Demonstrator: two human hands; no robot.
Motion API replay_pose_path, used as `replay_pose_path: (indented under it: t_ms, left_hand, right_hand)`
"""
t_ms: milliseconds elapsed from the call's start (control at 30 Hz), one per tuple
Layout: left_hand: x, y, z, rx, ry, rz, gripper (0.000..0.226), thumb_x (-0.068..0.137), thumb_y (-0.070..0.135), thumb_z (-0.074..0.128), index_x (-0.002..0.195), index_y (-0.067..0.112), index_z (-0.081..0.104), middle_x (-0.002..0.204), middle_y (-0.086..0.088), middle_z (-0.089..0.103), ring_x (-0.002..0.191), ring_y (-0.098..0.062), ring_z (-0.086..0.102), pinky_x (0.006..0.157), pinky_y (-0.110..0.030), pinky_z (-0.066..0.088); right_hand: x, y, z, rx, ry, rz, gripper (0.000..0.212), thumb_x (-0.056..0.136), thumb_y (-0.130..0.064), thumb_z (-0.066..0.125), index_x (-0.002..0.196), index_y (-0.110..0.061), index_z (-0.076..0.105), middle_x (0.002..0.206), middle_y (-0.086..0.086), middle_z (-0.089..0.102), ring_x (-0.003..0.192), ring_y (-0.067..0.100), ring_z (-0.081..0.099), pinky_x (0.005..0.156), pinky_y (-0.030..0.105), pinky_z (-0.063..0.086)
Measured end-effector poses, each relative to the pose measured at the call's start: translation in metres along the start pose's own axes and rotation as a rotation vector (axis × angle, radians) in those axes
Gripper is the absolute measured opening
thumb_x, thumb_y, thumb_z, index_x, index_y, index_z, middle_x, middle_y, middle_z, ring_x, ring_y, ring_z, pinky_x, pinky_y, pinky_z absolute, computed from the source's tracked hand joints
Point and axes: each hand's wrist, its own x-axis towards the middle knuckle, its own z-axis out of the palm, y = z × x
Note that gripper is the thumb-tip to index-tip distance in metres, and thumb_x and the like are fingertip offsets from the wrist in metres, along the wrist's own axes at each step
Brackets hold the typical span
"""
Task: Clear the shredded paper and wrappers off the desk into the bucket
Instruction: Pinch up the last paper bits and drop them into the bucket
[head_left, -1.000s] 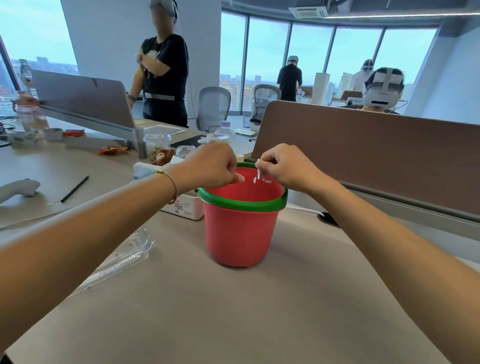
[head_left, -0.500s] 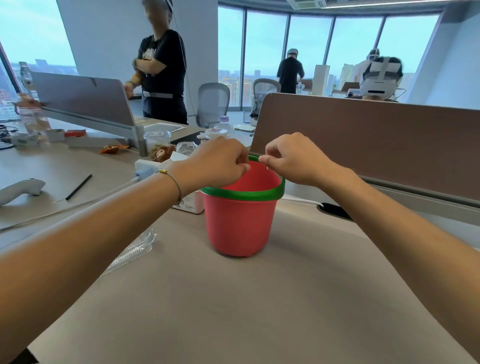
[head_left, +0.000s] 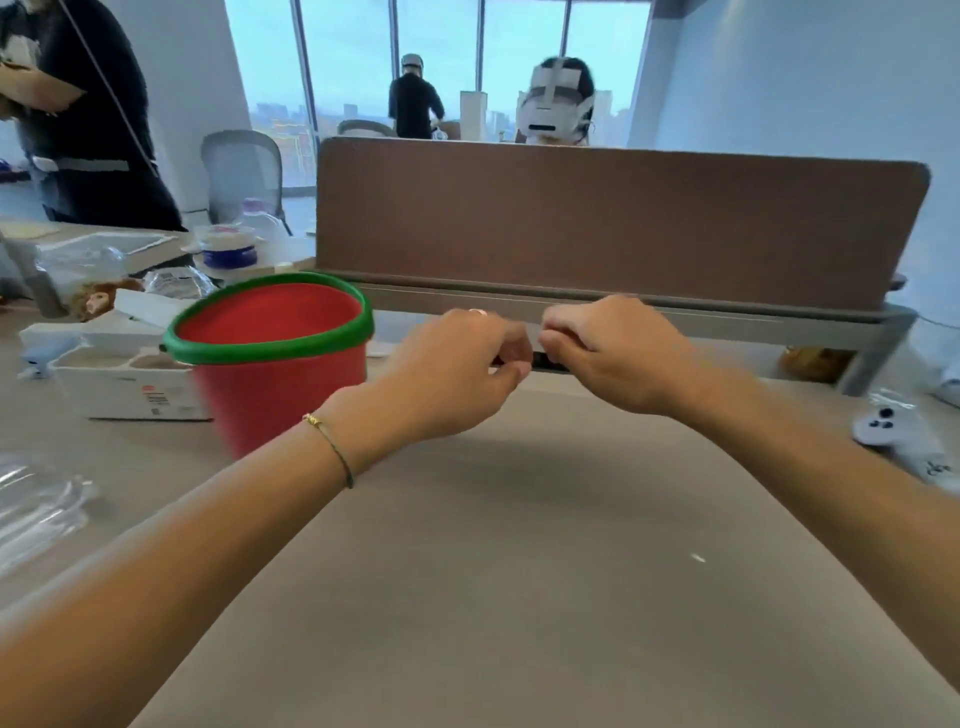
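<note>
We hold both hands above the middle of the desk (head_left: 519, 597), well right of the bucket (head_left: 270, 332), which stands toward the far left edge. Our left hand (head_left: 457, 369) and right hand (head_left: 608, 353) are curled into loose pinches, knuckles nearly touching; whether either holds a scrap we cannot tell. One small white fleck (head_left: 697, 558) lies on the bare desk toward the right edge. We should probably pinch it flat against the surface, then carry it left over the rim. A clear plastic wrapper (head_left: 36, 504) waits at the left edge. A white box (head_left: 119, 384) touches the bucket's left side; a white controller (head_left: 883, 423) sits at the right edge.
</note>
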Motion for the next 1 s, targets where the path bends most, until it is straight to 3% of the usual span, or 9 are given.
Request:
replay_pose_path:
  t_ms: [133,367,533,633,867,1000]
  left_hand:
    - [0.002,0.031,0.055,-0.078,-0.067,0.038,0.018,0.098,0.039,0.054,0.108,0.033,0.068,0.109,0.013,0.071,0.098,-0.011,0.062,0.086,-0.035,0.053]
    - [0.001,0.073,0.109,-0.11,-0.247,0.093,0.019,0.098,0.037,0.054,0.109,0.032,0.068,0.111,0.009,0.067,0.102,-0.015,0.061,0.085,-0.034,0.051]
    - [-0.005,0.085,0.13,-0.125,-0.291,0.088,0.017,0.097,0.035,0.054,0.103,0.03,0.069,0.104,0.008,0.066,0.098,-0.017,0.061,0.084,-0.038,0.052]
    - [-0.009,0.084,0.139,-0.129,-0.292,0.083,0.016,0.096,0.036,0.054,0.1,0.029,0.068,0.101,0.007,0.066,0.095,-0.019,0.06,0.082,-0.038,0.051]
    - [-0.012,0.081,0.149,-0.167,-0.272,0.067,0.012,0.095,0.034,0.056,0.094,0.029,0.067,0.094,0.009,0.064,0.089,-0.016,0.06,0.078,-0.038,0.051]
    - [-0.012,0.08,0.151,-0.171,-0.263,0.073,0.013,0.095,0.033,0.056,0.095,0.028,0.068,0.096,0.007,0.063,0.091,-0.018,0.06,0.079,-0.039,0.051]
  right_hand:
    - [-0.058,0.032,0.013,-0.111,-0.115,0.072,0.034,0.107,-0.038,0.033,0.083,-0.023,0.051,0.072,-0.005,0.052,0.069,0.023,0.048,0.062,0.038,0.037]
    - [-0.143,0.062,0.039,-0.19,-0.336,0.193,0.036,0.106,-0.044,0.028,0.091,-0.022,0.053,0.089,0.009,0.066,0.084,0.034,0.062,0.071,0.042,0.047]
    - [-0.183,0.065,0.055,-0.219,-0.426,0.153,0.036,0.106,-0.045,0.027,0.096,-0.02,0.05,0.094,0.011,0.068,0.087,0.038,0.063,0.072,0.042,0.048]
    - [-0.19,0.064,0.059,-0.244,-0.429,0.089,0.036,0.108,-0.045,0.025,0.102,-0.019,0.049,0.097,0.008,0.068,0.088,0.038,0.063,0.066,0.038,0.037]
    - [-0.182,0.058,0.063,-0.422,-0.518,-0.026,0.011,0.099,-0.015,0.038,0.103,-0.012,0.048,0.091,0.014,0.066,0.083,0.04,0.065,0.06,0.039,0.03]
    - [-0.176,0.059,0.059,-0.445,-0.545,-0.058,0.01,0.101,-0.018,0.037,0.095,-0.014,0.044,0.088,0.015,0.063,0.082,0.04,0.063,0.062,0.039,0.029]
